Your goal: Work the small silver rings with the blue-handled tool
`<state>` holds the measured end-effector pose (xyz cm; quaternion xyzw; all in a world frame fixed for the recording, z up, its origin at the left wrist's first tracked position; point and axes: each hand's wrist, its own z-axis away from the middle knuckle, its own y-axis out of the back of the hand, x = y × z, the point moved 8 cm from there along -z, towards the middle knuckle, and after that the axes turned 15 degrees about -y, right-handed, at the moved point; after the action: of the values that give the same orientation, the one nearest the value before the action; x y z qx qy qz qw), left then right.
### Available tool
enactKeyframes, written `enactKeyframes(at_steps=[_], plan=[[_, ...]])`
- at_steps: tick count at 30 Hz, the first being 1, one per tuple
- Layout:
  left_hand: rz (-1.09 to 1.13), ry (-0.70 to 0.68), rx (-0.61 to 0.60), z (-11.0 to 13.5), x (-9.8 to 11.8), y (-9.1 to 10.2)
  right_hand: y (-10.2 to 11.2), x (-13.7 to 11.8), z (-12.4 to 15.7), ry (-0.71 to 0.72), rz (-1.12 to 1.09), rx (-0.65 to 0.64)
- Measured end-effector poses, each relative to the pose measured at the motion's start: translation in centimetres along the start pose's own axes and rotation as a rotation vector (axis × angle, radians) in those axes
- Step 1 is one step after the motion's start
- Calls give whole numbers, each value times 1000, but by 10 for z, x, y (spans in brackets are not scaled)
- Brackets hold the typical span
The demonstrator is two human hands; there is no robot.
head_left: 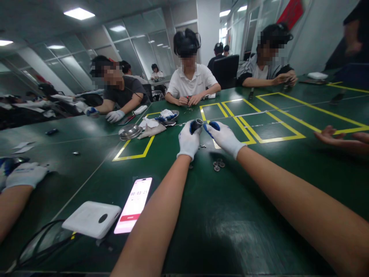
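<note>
My left hand (186,143), in a white glove with blue fingertips, is wrapped round a dark metal cylinder-shaped part (198,123) with a round open end facing up. Close to its right side, my right hand (226,137), gloved the same way, has its fingers pressed together. What those fingers hold, if anything, is hidden. On the green table below the hands lie several small shiny metal pieces (203,146). Nearer to me is a little group of round metal discs with centre holes (218,165).
A phone with a running timer (134,204) and a white power bank (92,218) with black cables lie left of my forearm. Metal bowls (130,132) and cloths (152,129) stand farther off. Yellow tape (276,139) marks the table (259,231). Co-workers' hands (25,175) are at both sides.
</note>
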<state>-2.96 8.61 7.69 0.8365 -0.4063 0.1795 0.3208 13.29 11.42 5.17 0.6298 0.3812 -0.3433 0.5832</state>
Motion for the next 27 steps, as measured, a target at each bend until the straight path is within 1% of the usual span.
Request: enactKeyframes(at_steps=[1,2,4,6,7,8,10,12,14,15,17,18,20,22,24,27], plan=[[-3,54,91,2,-11,10,-10,6,0,-64,144,13],[-7,99,179,3,-21,21,-24,12,1,-124,293,-2],[-13,149,325,0,-34,42,-58,19,5,-205,534,-84],[-4,143,409,-10,-39,60,-90,18,8,-241,676,-112],[3,124,429,-16,-38,67,-104,15,8,-235,724,-118],[10,103,438,-21,-37,72,-117,12,7,-212,763,-114],[14,75,438,-28,-34,77,-139,2,3,-106,809,-113],[12,80,420,-28,-34,74,-156,-5,0,20,835,-176],[11,114,394,-23,-38,68,-164,-5,-3,123,860,-274],[10,133,380,-19,-41,64,-163,-3,-5,152,872,-310],[1,151,350,-11,-46,56,-152,6,-14,145,888,-328],[-9,146,330,-7,-48,53,-142,13,-21,112,891,-314],[-41,123,272,2,-52,47,-115,31,-38,14,902,-256],[-74,121,190,10,-59,42,-82,55,-55,-70,929,-191],[-96,151,96,18,-68,36,-43,81,-70,-146,953,-125],[-97,171,-14,26,-76,28,23,123,-87,-269,984,2]])
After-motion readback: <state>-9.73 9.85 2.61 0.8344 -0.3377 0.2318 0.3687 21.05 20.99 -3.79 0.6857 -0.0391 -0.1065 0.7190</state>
